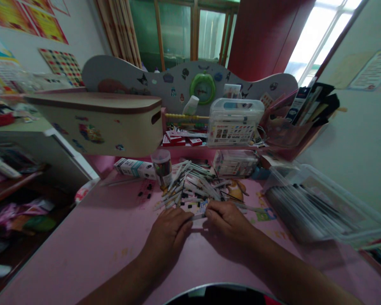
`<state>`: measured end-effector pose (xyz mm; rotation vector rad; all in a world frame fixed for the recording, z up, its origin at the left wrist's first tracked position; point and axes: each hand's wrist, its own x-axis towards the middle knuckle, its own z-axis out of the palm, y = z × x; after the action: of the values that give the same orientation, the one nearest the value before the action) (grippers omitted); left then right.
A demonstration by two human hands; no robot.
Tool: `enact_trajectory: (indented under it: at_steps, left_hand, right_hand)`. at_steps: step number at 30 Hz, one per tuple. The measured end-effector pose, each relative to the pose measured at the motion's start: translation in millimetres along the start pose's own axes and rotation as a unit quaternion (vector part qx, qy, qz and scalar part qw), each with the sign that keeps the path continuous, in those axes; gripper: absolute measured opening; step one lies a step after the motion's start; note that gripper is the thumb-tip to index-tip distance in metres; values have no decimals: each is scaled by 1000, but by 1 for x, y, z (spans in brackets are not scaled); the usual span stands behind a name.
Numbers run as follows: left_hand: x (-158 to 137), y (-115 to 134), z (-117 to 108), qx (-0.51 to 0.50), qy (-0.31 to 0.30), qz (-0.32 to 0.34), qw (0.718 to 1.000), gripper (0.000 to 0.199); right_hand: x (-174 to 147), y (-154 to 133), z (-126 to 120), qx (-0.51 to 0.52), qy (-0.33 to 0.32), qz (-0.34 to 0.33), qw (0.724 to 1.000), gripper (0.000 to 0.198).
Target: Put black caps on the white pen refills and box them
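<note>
My left hand point(171, 226) and my right hand point(227, 221) are closed on opposite ends of a slim, pale pen point(198, 217), held level just above the pink desk. The bare middle of the pen shows between my fingers; its two ends are hidden in them. Right behind my hands lies a loose heap of white pens point(193, 182). Small black caps point(149, 187) are scattered left of the heap and along its front edge. A clear plastic jar point(161, 167) with dark contents stands at the heap's left side.
On the right, a clear plastic bin point(333, 199) holds many bagged pens. Behind the heap are a clear pen case point(236, 125) on the shelf and a long white box point(135, 168). A cream storage box point(114, 127) occupies the left of the shelf, near a green clock point(202, 89).
</note>
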<state>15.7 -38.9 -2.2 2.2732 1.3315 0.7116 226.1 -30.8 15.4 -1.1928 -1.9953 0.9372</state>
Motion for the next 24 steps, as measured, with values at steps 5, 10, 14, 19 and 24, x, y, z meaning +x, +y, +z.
enact_trajectory:
  at_steps: [5, 10, 14, 19, 24]
  left_hand:
    - [-1, 0, 0, 1, -6, -1, 1000, 25]
    - [0, -2, 2, -1, 8, 3, 1000, 24]
    - [0, -4, 1, -18, 11, 6, 1000, 24]
    - [-1, 2, -4, -127, 95, -57, 986, 21]
    - [3, 5, -7, -421, 161, -223, 864, 28]
  right_hand:
    - [1, 2, -2, 2, -18, 10, 1000, 12]
    - [-1, -7, 3, -14, 6, 24, 1000, 16]
    - [-2, -5, 7, -52, 8, -15, 999, 20]
    - [2, -1, 5, -107, 33, -57, 992, 17]
    - [14, 3, 16, -220, 56, -94, 969, 14]
